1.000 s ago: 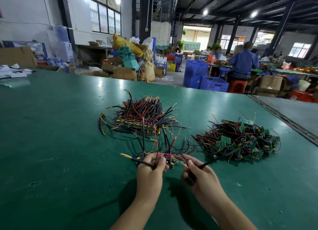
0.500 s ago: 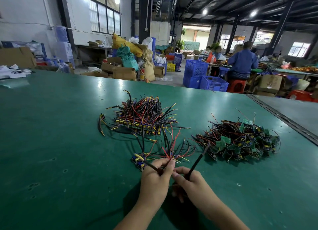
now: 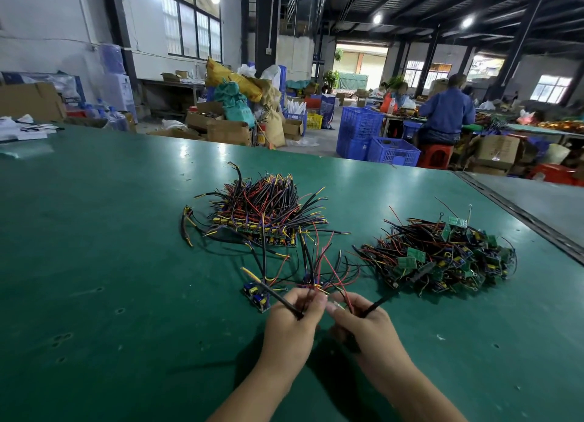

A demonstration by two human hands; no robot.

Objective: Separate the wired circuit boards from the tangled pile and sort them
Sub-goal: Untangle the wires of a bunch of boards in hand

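Noted a green tabletop (image 3: 94, 263) carrying all items. Found a left heap (image 3: 262, 213) of wired circuit boards at centre, with boards lined along the near edge and wires fanned upward. Found a right heap (image 3: 442, 257) apart from it, green boards and wires jumbled. Observed the left hand (image 3: 292, 323) with fingers curled, pinching a black wire (image 3: 281, 298). Observed the right hand (image 3: 363, 323) with fingers curled round a second black wire (image 3: 382, 300) and thin red strands. Recorded a loose cluster (image 3: 319, 273) of red and black wires just beyond both hands, between the heaps. Recorded a small board (image 3: 256, 295) lying on the tabletop just left of the left hand.
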